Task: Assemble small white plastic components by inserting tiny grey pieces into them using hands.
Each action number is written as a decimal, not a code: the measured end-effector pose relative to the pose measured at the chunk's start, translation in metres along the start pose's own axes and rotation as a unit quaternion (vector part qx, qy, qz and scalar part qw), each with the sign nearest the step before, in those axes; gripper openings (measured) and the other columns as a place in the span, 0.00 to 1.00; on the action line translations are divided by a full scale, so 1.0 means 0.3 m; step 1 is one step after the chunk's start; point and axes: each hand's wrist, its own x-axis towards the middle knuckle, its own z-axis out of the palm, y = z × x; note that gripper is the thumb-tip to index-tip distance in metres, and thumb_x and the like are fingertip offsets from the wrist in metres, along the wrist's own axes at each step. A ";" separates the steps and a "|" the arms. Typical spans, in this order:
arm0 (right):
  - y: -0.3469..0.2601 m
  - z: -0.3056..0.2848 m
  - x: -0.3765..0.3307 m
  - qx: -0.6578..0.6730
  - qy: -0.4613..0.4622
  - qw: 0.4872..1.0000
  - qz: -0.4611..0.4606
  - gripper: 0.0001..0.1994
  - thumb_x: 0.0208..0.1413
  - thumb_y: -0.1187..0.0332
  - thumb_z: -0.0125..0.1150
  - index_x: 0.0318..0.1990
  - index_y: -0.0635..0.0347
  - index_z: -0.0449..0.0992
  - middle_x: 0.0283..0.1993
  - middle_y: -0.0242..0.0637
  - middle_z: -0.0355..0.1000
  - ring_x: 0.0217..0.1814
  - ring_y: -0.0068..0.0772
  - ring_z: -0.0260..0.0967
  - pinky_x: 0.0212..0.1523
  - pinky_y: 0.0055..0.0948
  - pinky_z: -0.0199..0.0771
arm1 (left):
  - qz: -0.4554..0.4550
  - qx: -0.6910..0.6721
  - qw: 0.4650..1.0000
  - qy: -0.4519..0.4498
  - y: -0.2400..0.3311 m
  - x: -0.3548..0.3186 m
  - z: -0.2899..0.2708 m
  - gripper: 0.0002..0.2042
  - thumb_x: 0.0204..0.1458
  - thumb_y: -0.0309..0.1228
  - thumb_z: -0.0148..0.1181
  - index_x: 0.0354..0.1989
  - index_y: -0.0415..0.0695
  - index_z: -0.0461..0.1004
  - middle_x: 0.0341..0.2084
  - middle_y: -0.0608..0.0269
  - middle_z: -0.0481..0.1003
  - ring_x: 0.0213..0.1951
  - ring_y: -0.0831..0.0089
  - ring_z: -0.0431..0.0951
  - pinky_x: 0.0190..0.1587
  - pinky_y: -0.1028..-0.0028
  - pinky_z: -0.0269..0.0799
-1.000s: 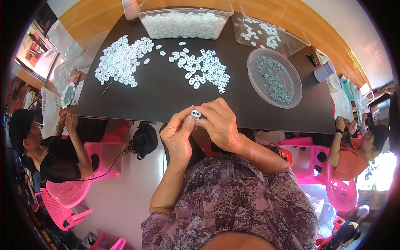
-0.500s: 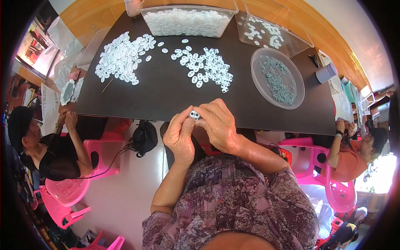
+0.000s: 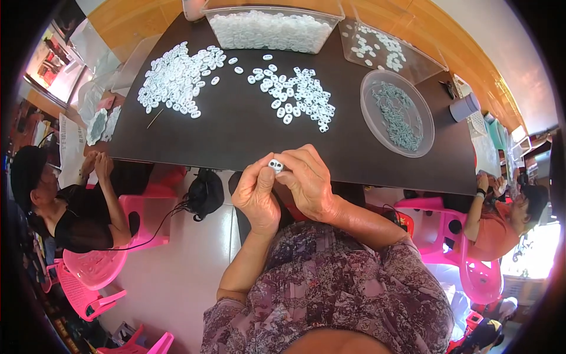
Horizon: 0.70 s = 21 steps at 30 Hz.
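Note:
My left hand (image 3: 257,193) and my right hand (image 3: 308,181) meet just over the near edge of the black table (image 3: 236,133), fingertips pinched together on one small white two-holed plastic piece (image 3: 275,165). Two loose heaps of the same white pieces lie on the table, one at the far left (image 3: 177,76) and one in the middle (image 3: 295,97). A round clear dish (image 3: 370,97) with small grey-green parts sits to the right.
A clear bin (image 3: 271,29) full of white pieces stands at the far edge, a clear lid (image 3: 383,50) with some pieces beside it. A thin stick (image 3: 155,118) lies at the left. Persons sit on pink chairs at left (image 3: 65,200) and right (image 3: 501,212).
Both hands stay together on the small piece; the fingers have shifted slightly around it. The view has tilted a little.

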 end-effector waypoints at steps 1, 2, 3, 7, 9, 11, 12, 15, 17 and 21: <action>-0.004 0.000 0.002 0.005 0.000 1.000 0.014 0.17 0.38 0.79 0.64 0.40 0.67 0.71 0.36 0.42 0.68 0.35 0.40 0.64 0.33 0.32 0.68 | 0.000 0.000 1.000 0.000 0.002 0.000 0.000 0.11 0.54 0.28 0.57 0.40 0.32 0.74 0.33 0.63 0.73 0.34 0.79 0.70 0.39 0.79 0.67; -0.005 0.002 0.003 0.006 0.000 1.000 0.013 0.17 0.38 0.79 0.64 0.40 0.67 0.71 0.36 0.42 0.68 0.35 0.40 0.64 0.33 0.32 0.68 | -0.009 -0.012 1.000 0.003 0.007 -0.001 0.000 0.10 0.53 0.27 0.58 0.39 0.33 0.75 0.33 0.63 0.74 0.35 0.80 0.71 0.40 0.80 0.67; -0.006 0.003 0.004 -0.001 0.007 1.000 0.012 0.17 0.38 0.79 0.64 0.40 0.67 0.71 0.36 0.42 0.68 0.35 0.40 0.64 0.32 0.32 0.68 | -0.018 -0.024 1.000 0.006 0.012 -0.002 0.000 0.10 0.52 0.27 0.59 0.39 0.33 0.75 0.33 0.63 0.75 0.35 0.80 0.71 0.41 0.81 0.66; -0.016 -0.005 0.021 -0.016 0.027 0.999 0.011 0.17 0.38 0.78 0.65 0.40 0.66 0.72 0.36 0.41 0.68 0.35 0.40 0.64 0.32 0.32 0.68 | -0.029 -0.038 0.999 0.010 0.031 -0.002 0.000 0.10 0.53 0.27 0.58 0.40 0.33 0.75 0.33 0.63 0.75 0.35 0.80 0.71 0.41 0.81 0.66; -0.010 0.001 0.010 -0.014 0.024 1.000 -0.007 0.17 0.38 0.78 0.65 0.40 0.66 0.72 0.36 0.41 0.68 0.34 0.40 0.64 0.32 0.32 0.68 | -0.016 -0.025 0.999 -0.020 0.027 -0.003 -0.011 0.11 0.55 0.26 0.55 0.42 0.31 0.73 0.35 0.62 0.74 0.36 0.79 0.70 0.41 0.80 0.67; -0.005 0.005 0.008 -0.011 0.020 0.999 -0.026 0.17 0.37 0.78 0.65 0.39 0.66 0.72 0.36 0.41 0.68 0.34 0.40 0.64 0.31 0.32 0.68 | -0.020 -0.010 1.000 -0.011 0.032 -0.003 -0.005 0.11 0.55 0.27 0.55 0.43 0.32 0.73 0.35 0.62 0.74 0.36 0.79 0.70 0.41 0.80 0.66; -0.005 0.005 0.009 -0.022 0.016 0.999 -0.037 0.18 0.37 0.78 0.66 0.39 0.66 0.71 0.35 0.41 0.68 0.34 0.40 0.64 0.31 0.32 0.68 | -0.024 0.006 1.000 -0.001 0.034 -0.003 -0.003 0.11 0.55 0.27 0.55 0.43 0.32 0.73 0.35 0.62 0.74 0.36 0.79 0.70 0.41 0.80 0.66; -0.009 0.005 0.012 -0.025 0.008 0.999 -0.046 0.18 0.37 0.78 0.65 0.40 0.67 0.71 0.35 0.41 0.68 0.33 0.40 0.64 0.31 0.32 0.68 | 0.003 0.014 0.999 -0.029 0.029 -0.001 -0.019 0.12 0.54 0.28 0.56 0.43 0.32 0.73 0.35 0.62 0.74 0.36 0.79 0.71 0.41 0.80 0.66; -0.011 0.005 0.012 -0.016 0.002 0.999 -0.043 0.18 0.37 0.78 0.65 0.40 0.67 0.70 0.35 0.41 0.68 0.33 0.40 0.64 0.30 0.32 0.68 | 0.004 0.005 1.000 -0.030 0.039 -0.003 -0.015 0.12 0.54 0.28 0.56 0.43 0.32 0.73 0.35 0.62 0.74 0.36 0.79 0.70 0.42 0.79 0.66; -0.012 0.006 0.009 0.012 0.012 0.999 -0.045 0.18 0.37 0.78 0.65 0.40 0.67 0.70 0.34 0.42 0.68 0.32 0.40 0.64 0.29 0.32 0.67 | 0.011 -0.016 0.999 -0.041 0.040 -0.009 -0.016 0.13 0.54 0.30 0.57 0.42 0.33 0.73 0.36 0.62 0.74 0.36 0.79 0.70 0.42 0.79 0.66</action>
